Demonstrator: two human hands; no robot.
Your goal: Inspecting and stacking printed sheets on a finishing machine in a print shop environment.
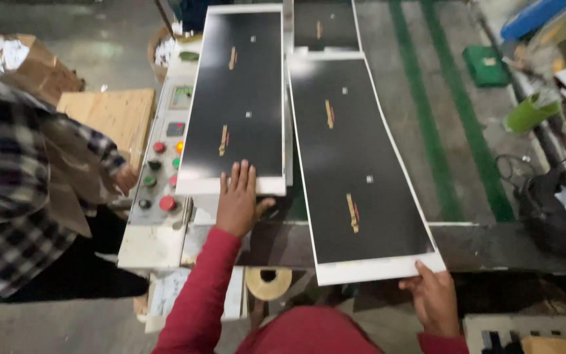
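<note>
Head view, from left to right: a co-worker in a checked shirt [8, 190] stands at the far left, one hand [126, 178] close to the control panel [162, 164] with its red and green buttons, probably to run the machine. Beside the panel lies the left black sheet [237, 98], white-edged with small gold marks, flat on the machine bed. The left hand [238, 200] rests on that sheet's near edge, fingers [244, 174] spread flat and pressing down rather than clasping anything, seemingly to keep it squared against the centre guide. Below the bed's front edge sits a roll of yellowish tape [268, 282]. The right black sheet [355, 164] lies angled and overhangs the near edge of the table [519, 246]. The right hand [435, 301] grasps its white near corner, fingers under and thumb on top, so the sheet can be steered. Farther right sit a green box [486, 65] and tangled dark cables [558, 210].
</note>
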